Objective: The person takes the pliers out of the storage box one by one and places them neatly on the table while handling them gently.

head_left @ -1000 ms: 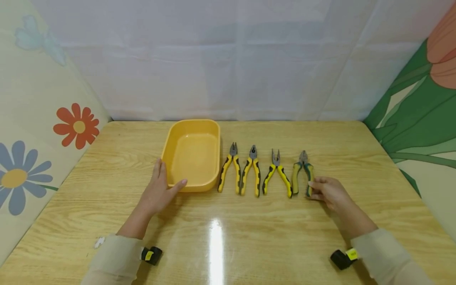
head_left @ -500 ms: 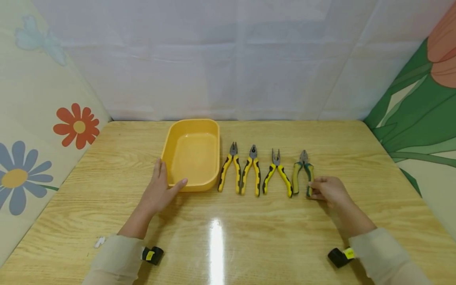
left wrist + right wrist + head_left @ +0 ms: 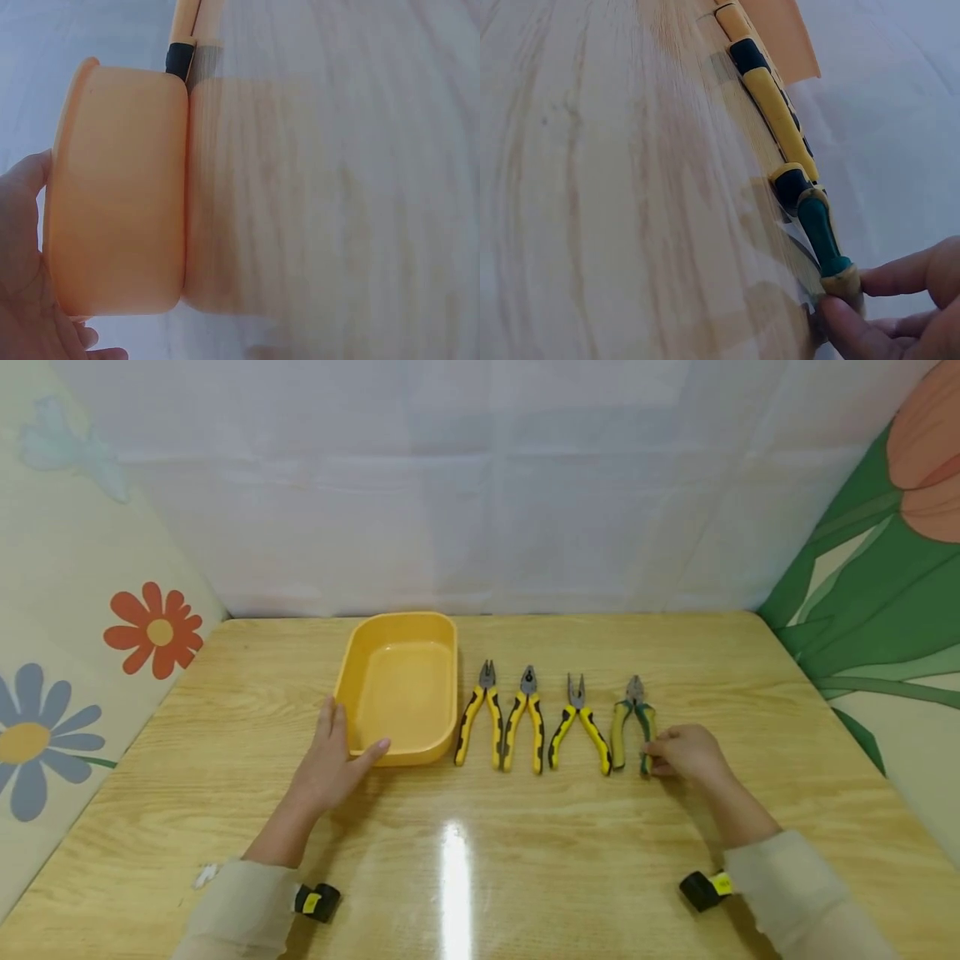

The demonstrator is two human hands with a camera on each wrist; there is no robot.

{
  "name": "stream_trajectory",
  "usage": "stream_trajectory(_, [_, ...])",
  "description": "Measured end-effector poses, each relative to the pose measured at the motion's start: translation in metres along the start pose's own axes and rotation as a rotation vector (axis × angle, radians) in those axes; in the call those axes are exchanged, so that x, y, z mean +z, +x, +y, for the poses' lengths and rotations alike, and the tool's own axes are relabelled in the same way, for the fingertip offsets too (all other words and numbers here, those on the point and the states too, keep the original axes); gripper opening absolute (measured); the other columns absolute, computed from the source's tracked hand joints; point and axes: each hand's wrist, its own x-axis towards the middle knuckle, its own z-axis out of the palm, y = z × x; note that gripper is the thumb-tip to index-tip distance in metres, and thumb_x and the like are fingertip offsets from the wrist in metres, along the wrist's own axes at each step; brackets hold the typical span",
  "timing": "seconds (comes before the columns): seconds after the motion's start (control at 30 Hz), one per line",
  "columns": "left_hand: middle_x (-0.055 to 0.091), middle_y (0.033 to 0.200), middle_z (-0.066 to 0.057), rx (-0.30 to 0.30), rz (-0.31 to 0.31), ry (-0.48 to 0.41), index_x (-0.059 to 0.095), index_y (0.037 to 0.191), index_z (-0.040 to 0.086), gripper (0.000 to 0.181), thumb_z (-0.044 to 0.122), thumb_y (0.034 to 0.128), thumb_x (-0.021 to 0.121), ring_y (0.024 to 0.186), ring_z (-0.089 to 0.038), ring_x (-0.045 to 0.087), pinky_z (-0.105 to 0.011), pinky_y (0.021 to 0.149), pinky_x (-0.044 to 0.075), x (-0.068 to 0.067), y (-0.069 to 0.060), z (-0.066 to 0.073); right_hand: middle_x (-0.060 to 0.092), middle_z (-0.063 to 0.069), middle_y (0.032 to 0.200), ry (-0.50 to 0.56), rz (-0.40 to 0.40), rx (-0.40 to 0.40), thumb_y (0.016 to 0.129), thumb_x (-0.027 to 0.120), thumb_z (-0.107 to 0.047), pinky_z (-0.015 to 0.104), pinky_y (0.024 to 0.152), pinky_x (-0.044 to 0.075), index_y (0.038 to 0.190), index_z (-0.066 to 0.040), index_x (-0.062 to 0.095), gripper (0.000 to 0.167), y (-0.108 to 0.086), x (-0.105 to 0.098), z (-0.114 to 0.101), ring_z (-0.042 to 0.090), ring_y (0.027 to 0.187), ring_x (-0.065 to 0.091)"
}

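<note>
A yellow plastic basin point(image 3: 397, 693) stands on the table, its inside bare. My left hand point(image 3: 330, 768) holds its near left corner, thumb at the front rim and fingers along the left outer wall. The left wrist view shows the thumb point(image 3: 34, 171) against the rim. At the right end of a row of pliers lies a green-handled pair of pliers point(image 3: 619, 735), handles spread. My right hand point(image 3: 688, 752) pinches its right handle near the end. In the right wrist view, thumb and forefinger meet at that handle point(image 3: 821, 232).
Between basin and green pliers lie three yellow-and-black pliers: one pair point(image 3: 467, 727) beside the basin, another point(image 3: 513, 731) touching or nearly touching it, and a long-nosed pair point(image 3: 558, 735). A white cloth point(image 3: 480, 485) hangs behind the wooden table point(image 3: 525, 860).
The whole head view has shifted slightly left. The right forearm has come a little inward and up. Both hands keep their places on the basin and the green-handled pliers.
</note>
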Motion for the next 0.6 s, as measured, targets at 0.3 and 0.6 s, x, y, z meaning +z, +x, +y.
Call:
stream_trajectory(0.3, [-0.016,0.140,-0.018,0.014,0.013,0.029,-0.003,0.134,-0.008,0.093,0.058,0.0823,0.037,0.125,-0.039,0.003,-0.054,0.095,0.016,0.0003,-0.0001,-0.0019,0.057,0.013,0.074,-0.075,0.049,-0.012,0.080,0.056,-0.004,0.027,0.056,0.050,0.093,0.017,0.051,0.025,-0.0013,0.0021,-0.0001,0.013,0.057,0.058])
stream_trajectory(0.6, [-0.014,0.139,-0.021,0.041,0.034,0.071,0.004,0.133,-0.011,0.092,0.057,0.0826,0.039,0.126,-0.037,-0.009,-0.057,0.094,0.012,-0.0020,-0.0011,-0.0020,0.057,0.018,0.079,-0.161,0.032,-0.039,0.081,0.055,-0.007,0.027,0.058,0.049,0.093,0.015,0.049,0.026,-0.0022,0.0044,0.0029,0.013,0.061,0.057])
